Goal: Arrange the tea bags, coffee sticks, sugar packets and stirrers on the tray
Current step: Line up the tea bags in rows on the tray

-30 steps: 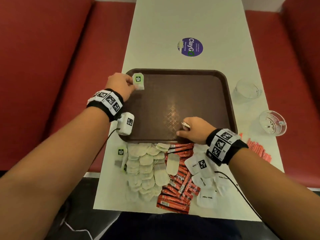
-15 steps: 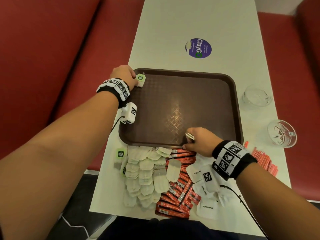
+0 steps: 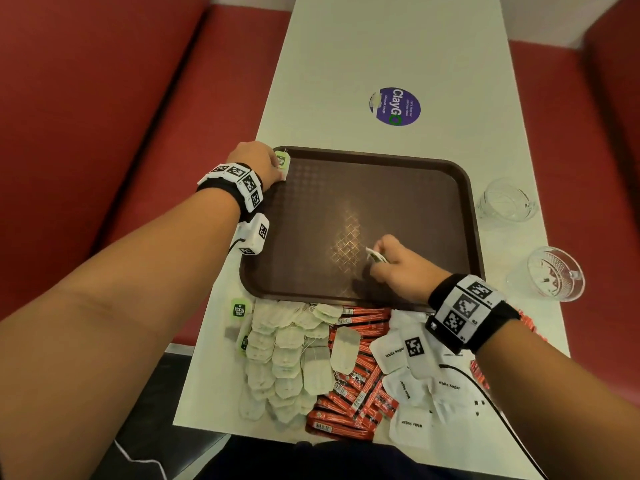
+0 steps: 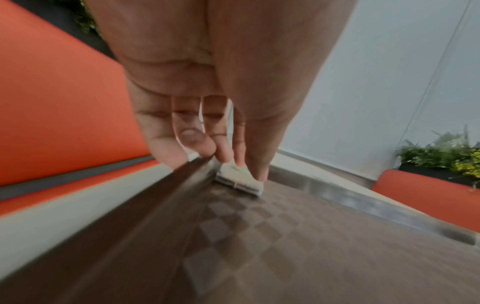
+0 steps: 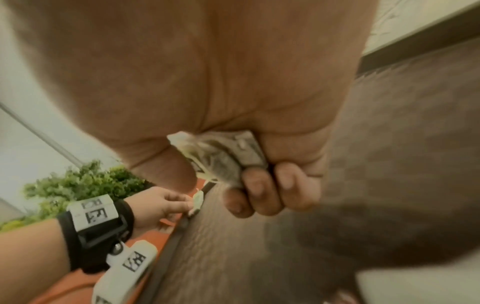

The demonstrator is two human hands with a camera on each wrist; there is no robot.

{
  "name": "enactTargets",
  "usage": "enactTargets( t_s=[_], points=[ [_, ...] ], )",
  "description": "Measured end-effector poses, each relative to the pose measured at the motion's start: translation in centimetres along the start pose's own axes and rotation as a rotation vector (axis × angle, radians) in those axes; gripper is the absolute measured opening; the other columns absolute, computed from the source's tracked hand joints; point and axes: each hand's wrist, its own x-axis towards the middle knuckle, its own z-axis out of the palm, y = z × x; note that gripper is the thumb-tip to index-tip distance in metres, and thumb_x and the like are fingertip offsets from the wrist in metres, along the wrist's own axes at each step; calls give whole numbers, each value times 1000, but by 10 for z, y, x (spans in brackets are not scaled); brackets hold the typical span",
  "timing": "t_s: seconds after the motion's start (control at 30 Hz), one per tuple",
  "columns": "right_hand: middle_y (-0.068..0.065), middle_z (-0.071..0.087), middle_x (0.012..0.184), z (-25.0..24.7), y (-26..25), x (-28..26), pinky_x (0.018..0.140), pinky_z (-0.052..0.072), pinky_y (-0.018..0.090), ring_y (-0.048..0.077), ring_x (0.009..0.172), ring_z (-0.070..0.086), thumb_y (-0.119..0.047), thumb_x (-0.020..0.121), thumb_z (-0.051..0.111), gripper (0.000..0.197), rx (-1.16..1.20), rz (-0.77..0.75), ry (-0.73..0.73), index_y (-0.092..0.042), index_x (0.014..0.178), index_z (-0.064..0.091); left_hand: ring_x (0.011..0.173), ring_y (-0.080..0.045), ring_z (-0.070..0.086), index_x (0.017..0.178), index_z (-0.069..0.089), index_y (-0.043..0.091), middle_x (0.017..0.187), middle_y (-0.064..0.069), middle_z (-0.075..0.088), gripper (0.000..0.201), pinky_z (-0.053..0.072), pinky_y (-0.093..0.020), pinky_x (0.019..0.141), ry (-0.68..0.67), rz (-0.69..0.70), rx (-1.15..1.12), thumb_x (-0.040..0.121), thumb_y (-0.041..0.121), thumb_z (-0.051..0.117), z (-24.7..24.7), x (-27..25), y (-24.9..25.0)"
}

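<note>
Pinched in left hand (image 3: 258, 161) grip: green-tagged tea bag (image 3: 282, 163), at far-left corner of brown cross-hatched tray (image 3: 433, 209) — right hand (image 3: 398, 268) curled round a crumpled, flat paper tea bag (image 5: 221, 158) above tray's near edge.

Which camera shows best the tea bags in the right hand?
The right wrist view: the tea bags fill its middle, clamped by the right hand. The head view shows only a pale sliver of them; the left wrist view shows none.
</note>
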Motion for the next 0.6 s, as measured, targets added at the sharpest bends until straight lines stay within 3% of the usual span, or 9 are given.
enactTargets(
  t_s=[0.07,0.13,0.23,0.37,0.47,0.6],
  points=[
    [2,64,88,-5,-10,-1,71,47,42,19,74,52,-17,98,51,7,71,-50,21,-15,104,47,103,-25,63,108,72,29,113,0,70,27,53,-36,89,49,40,-37,86,44,68,-7,-6,3],
    [-1,70,90,-7,-18,1,79,51,48,21,77,57,-24,102,49,6,102,-118,39,-19,102,48,94,-16,63,106,71,30,102,7,70,25,52,-32,84,96,130,-146,89,47,64,-18,-19,10],
    [0,67,88,-9,-31,8,74,52,43,17,77,59,-34,102,54,12,78,-191,124,-26,94,48,80,2,58,98,72,33,91,17,68,16,43,-16,75,32,359,-370,87,45,70,-36,-59,27],
    [-4,59,77,-7,-44,15,63,45,32,12,66,53,-27,98,63,12,136,-276,194,-23,92,53,86,-4,63,101,74,30,93,13,71,26,49,-16,76,-150,609,-469,79,41,79,-40,-102,40],
    [-4,60,75,-3,-49,21,62,45,31,12,65,54,-27,95,67,13,176,-296,206,-26,89,56,81,-2,62,100,76,25,88,12,71,16,47,-15,72,-131,657,-430,86,31,76,-35,-110,41],
    [-4,60,74,1,-55,29,67,46,36,15,69,55,-29,92,71,15,112,-320,249,-25,85,58,72,9,56,97,76,21,80,17,67,9,36,-4,66,-59,648,-405,89,24,72,-34,-111,37]
  ],
)
